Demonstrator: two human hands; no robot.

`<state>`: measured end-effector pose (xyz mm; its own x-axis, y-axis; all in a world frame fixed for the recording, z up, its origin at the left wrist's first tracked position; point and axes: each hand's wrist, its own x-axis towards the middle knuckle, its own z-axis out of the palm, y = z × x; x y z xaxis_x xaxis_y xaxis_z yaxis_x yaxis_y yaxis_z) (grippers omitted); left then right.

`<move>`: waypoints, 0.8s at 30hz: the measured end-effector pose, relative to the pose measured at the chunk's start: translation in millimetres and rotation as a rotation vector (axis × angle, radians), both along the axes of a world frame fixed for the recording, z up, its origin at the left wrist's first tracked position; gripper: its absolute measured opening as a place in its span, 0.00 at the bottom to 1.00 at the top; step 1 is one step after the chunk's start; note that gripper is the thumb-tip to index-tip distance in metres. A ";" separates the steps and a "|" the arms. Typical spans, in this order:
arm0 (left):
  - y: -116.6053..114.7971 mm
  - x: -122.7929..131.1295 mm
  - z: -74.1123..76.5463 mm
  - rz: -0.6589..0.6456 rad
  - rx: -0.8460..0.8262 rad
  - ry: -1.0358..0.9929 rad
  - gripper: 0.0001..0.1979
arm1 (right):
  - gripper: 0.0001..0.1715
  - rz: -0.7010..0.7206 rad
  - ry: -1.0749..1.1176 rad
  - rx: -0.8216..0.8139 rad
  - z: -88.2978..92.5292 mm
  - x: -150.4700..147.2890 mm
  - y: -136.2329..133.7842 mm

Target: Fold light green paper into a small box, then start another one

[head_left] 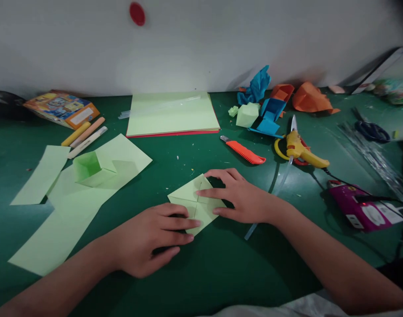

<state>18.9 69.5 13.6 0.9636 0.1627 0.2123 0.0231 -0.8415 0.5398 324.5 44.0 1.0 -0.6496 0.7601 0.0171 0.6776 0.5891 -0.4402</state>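
A square of pale green paper (201, 204) lies flat on the table, its corners folded in so that crease lines meet near its middle. My left hand (155, 237) rests on its near left side with outstretched fingers, the tips on the paper. From the right, my right hand (236, 196) touches the paper's far and right edges, fingers spread. Neither hand grasps anything. Left of them, an open green paper box (95, 169) stands on flat green sheets (72, 220).
A stack of paper (171, 116) lies by the wall. An orange cutter (244, 152), a yellow glue gun (302, 149) with its cord, a purple box (363, 207) and crumpled paper (312, 97) are on the right. Crayons (85, 134) and a colourful box (62, 108) sit left.
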 end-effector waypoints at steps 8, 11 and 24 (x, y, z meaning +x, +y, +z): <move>-1.8 -1.9 -4.4 0.029 0.020 -0.097 0.16 | 0.29 0.006 -0.016 0.010 1.0 0.0 -1.9; -2.4 -2.0 -4.2 0.034 0.043 -0.100 0.18 | 0.29 -0.001 -0.018 0.013 1.1 -0.8 -2.4; -7.3 2.0 -8.9 0.059 0.171 -0.053 0.11 | 0.29 -0.003 -0.002 -0.008 0.2 -0.9 -0.6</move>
